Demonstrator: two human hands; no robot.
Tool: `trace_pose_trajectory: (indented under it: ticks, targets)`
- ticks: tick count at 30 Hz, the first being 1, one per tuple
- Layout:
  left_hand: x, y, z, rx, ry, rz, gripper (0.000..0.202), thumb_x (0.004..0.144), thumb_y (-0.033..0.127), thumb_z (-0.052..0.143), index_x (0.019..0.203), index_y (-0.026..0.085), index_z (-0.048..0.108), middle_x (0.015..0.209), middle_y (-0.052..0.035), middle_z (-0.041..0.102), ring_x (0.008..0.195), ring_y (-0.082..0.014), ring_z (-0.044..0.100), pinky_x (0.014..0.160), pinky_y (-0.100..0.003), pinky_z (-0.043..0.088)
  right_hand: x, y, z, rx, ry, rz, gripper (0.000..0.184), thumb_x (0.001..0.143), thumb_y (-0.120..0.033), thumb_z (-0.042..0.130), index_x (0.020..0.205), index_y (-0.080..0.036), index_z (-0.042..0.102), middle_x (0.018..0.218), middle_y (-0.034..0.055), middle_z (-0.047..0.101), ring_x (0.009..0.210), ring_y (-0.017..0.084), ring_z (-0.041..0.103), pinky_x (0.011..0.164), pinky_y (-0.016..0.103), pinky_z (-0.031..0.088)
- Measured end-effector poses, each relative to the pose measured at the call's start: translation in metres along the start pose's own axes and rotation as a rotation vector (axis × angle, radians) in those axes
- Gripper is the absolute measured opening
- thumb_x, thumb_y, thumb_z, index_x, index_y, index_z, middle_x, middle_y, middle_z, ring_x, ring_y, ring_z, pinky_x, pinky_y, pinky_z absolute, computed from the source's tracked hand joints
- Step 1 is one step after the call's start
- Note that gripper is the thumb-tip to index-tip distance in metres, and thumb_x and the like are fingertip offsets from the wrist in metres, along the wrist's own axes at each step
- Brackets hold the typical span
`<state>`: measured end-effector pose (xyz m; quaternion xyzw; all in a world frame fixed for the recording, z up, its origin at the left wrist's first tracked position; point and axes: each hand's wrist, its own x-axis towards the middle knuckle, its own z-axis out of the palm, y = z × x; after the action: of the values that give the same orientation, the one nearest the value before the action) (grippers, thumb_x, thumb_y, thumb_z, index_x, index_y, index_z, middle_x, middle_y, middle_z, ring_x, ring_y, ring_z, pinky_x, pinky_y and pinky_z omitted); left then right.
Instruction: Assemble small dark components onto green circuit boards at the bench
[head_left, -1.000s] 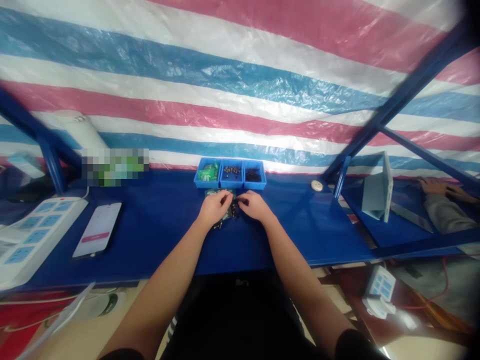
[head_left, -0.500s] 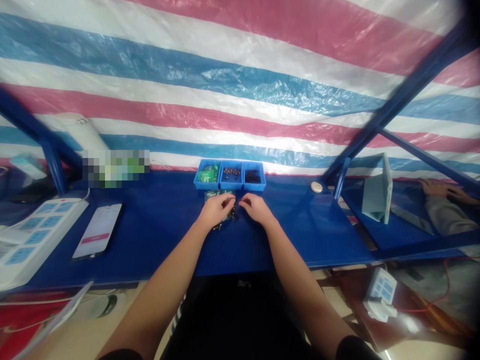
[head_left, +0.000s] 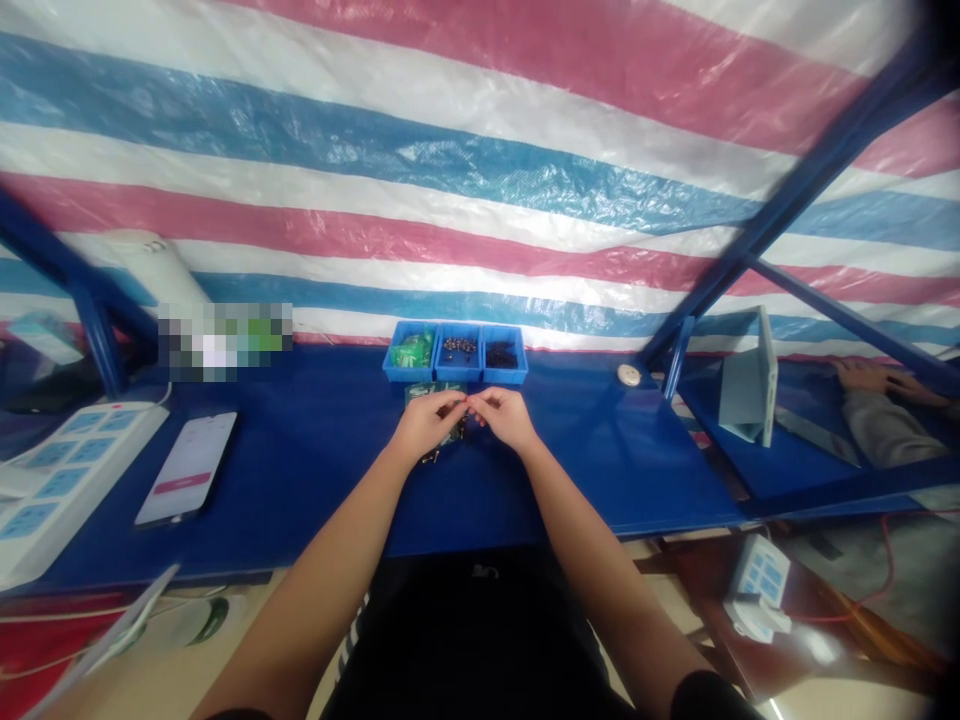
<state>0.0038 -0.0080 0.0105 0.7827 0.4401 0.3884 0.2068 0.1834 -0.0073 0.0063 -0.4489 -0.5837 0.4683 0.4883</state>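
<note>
Centre of frame: left hand (head_left: 427, 418) and right hand (head_left: 508, 415), fingertips together, positioned below three blue bins (head_left: 458, 375). Left of frame: phone (head_left: 187, 462), screen lit.

The striped red, white and blue plastic sheet (head_left: 450, 145) looks glossy and crinkled. The long blue tabletop (head_left: 300, 470) is smooth with a soft sheen. The three blue rectangular bins (head_left: 459, 375) look like smooth plastic; small brass-coloured pieces (head_left: 430, 457) glint like metal. The reddish-brown wooden surface (head_left: 706, 582) looks polished, the grey cloth sleeve (head_left: 877, 430) matt.
</note>
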Motion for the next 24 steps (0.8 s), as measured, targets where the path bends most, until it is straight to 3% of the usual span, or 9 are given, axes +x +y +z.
trace_pose_trajectory:
  ticks: [6, 13, 21, 24]
  targets:
    - [-0.0001, -0.0021, 0.0014, -0.029, -0.014, -0.013, 0.028, 0.093, 0.042, 0.049, 0.096, 0.021, 0.067, 0.088, -0.0019, 0.072, 0.066, -0.0136, 0.061, 0.065, -0.025, 0.047, -0.0004, -0.0002, 0.0036, 0.031, 0.023, -0.005, 0.034, 0.077, -0.051, 0.069, 0.086, -0.018, 0.071, 0.070, 0.0032, 0.069, 0.055, 0.014, 0.059, 0.051, 0.026, 0.050]
    - [0.0005, -0.0034, -0.0013, -0.008, -0.044, -0.035, 0.028, 0.096, 0.041, 0.043, 0.100, 0.023, 0.064, 0.085, -0.0010, 0.070, 0.072, -0.0154, 0.063, 0.069, -0.026, 0.047, -0.0050, -0.0064, 0.0070, 0.050, 0.004, -0.086, 0.033, 0.072, -0.045, 0.073, 0.093, -0.019, 0.070, 0.087, 0.0055, 0.072, 0.072, 0.017, 0.067, 0.069, 0.030, 0.056]
    - [-0.0002, -0.0003, -0.0010, -0.029, -0.003, -0.063, 0.029, 0.094, 0.041, 0.049, 0.112, 0.024, 0.064, 0.080, 0.0002, 0.069, 0.065, -0.0134, 0.061, 0.065, -0.025, 0.048, -0.0009, -0.0028, 0.0047, 0.075, 0.041, -0.030, 0.033, 0.074, -0.043, 0.073, 0.095, -0.018, 0.073, 0.074, 0.0040, 0.071, 0.065, 0.017, 0.066, 0.061, 0.030, 0.055]
    - [-0.0003, -0.0020, 0.0000, -0.015, 0.035, -0.034, 0.028, 0.092, 0.040, 0.052, 0.106, 0.022, 0.067, 0.075, 0.0004, 0.068, 0.062, -0.0125, 0.060, 0.064, -0.024, 0.047, -0.0001, -0.0019, 0.0043, 0.075, 0.034, -0.011, 0.034, 0.073, -0.044, 0.074, 0.094, -0.018, 0.074, 0.074, 0.0041, 0.072, 0.063, 0.016, 0.065, 0.060, 0.030, 0.055]
